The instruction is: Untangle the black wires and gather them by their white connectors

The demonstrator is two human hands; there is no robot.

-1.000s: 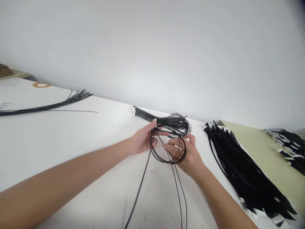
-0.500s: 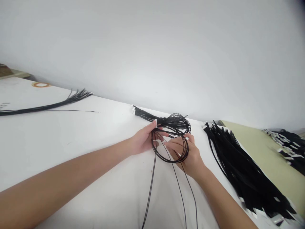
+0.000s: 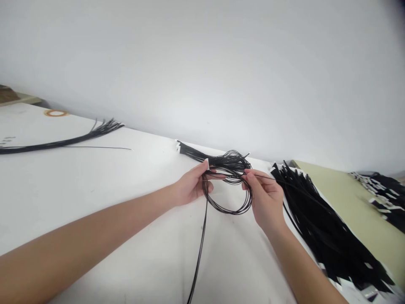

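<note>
Hands, 2, left hand (image 3: 190, 188), right hand (image 3: 265, 200), pinching 1 wire coil (image 3: 228, 207)

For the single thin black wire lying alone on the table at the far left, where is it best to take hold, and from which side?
Probably pinch the single thin wire at its free right end, from above. It lies flat on the white table just in front of the long black wire bundle, and that end reaches past the bundle's tips, so fingers meet only one strand.

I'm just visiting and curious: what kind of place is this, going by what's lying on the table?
Probably a wire or cable assembly workbench. A white table bears a heap of black cables with white tags, a straight bundle of black wires, and the hands coil thin black wire.
</note>
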